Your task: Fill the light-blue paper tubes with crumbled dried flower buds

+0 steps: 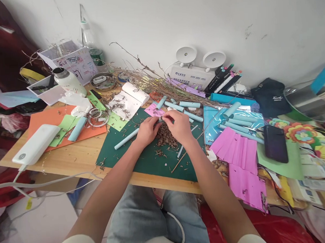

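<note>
Small greyish piece (pixel 160 119) was up at the fingertips of both hands, above the far side of the plant heap. Too small to tell what it was. Left hand (pixel 147 131): thumb and fingers pinched in on the piece from its side. Right hand (pixel 178 125): thumb and index finger closed on the same piece from the other side, remaining fingers curled.

Below the hands: heap of dried plant bits (pixel 167 137) on the green mat (pixel 112 154), loose crumbs scattered around it. A blue paper tube (pixel 126 139) lay on the mat just left of the left hand, its far end running up to that hand. Thin brown stick (pixel 178 163) was on the near right part of the mat, close to the right forearm.

Behind the hands: more blue tubes (pixel 189 104) plus a pink paper scrap (pixel 153 109). Past those, a bundle of dry twigs (pixel 154 81), then a two-lamp light unit (pixel 192 74) against the wall.

Right side: shiny blue packet (pixel 211 127) with further tubes lying across it. Pink folded paper (pixel 237 144) nearer the person. Dark phone (pixel 275 144) rested on light green paper (pixel 293 161), paper flowers (pixel 301 132) just beyond it.

Left side: orange paper (pixel 97 134) with one tube on it, white paper roll (pixel 134 93) farther back. White power bank (pixel 35 144) sat near the table edge, cable plugged in. Uncapped white bottle (pixel 70 83) stood toward the wall.
</note>
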`<control>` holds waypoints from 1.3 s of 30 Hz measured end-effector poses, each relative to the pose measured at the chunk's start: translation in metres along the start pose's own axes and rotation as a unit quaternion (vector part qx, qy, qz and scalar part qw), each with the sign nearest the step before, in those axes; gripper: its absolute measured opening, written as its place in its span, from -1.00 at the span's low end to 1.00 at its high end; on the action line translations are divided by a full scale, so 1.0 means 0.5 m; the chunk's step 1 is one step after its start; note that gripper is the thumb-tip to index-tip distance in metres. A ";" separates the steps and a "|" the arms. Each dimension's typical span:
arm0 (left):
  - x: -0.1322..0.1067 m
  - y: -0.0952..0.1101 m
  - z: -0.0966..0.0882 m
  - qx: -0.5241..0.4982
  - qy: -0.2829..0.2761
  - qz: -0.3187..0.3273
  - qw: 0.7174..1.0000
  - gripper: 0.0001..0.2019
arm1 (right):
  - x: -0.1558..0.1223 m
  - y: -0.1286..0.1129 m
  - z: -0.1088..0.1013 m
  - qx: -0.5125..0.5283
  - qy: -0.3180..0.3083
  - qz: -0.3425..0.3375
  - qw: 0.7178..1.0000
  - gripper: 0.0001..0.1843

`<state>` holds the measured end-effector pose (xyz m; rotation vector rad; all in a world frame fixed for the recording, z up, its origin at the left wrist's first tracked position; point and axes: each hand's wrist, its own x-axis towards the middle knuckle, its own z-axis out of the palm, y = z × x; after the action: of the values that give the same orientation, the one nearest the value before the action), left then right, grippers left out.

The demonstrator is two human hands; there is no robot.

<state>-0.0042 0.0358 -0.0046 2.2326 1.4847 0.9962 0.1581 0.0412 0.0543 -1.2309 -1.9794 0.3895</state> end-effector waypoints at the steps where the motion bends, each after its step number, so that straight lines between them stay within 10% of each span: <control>1: 0.000 0.000 0.000 -0.001 0.001 0.001 1.000 -0.84 | 0.000 -0.001 -0.001 -0.006 0.000 -0.008 1.000 -0.88; 13: -0.005 0.008 -0.009 -0.038 0.063 0.047 0.996 -0.73 | -0.005 -0.003 0.007 -0.021 -0.029 -0.021 0.999 -0.76; 28: -0.004 0.008 -0.004 -0.033 0.082 0.034 0.996 -0.75 | -0.016 -0.006 0.008 0.135 0.094 0.093 0.982 -0.87; 39: -0.002 0.003 0.000 -0.015 0.054 0.027 0.998 -0.81 | -0.018 0.003 0.039 0.024 0.101 -0.032 0.994 -0.85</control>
<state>-0.0035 0.0341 -0.0043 2.2414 1.4498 1.1649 0.1468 0.0367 0.0365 -1.1266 -1.8213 0.2683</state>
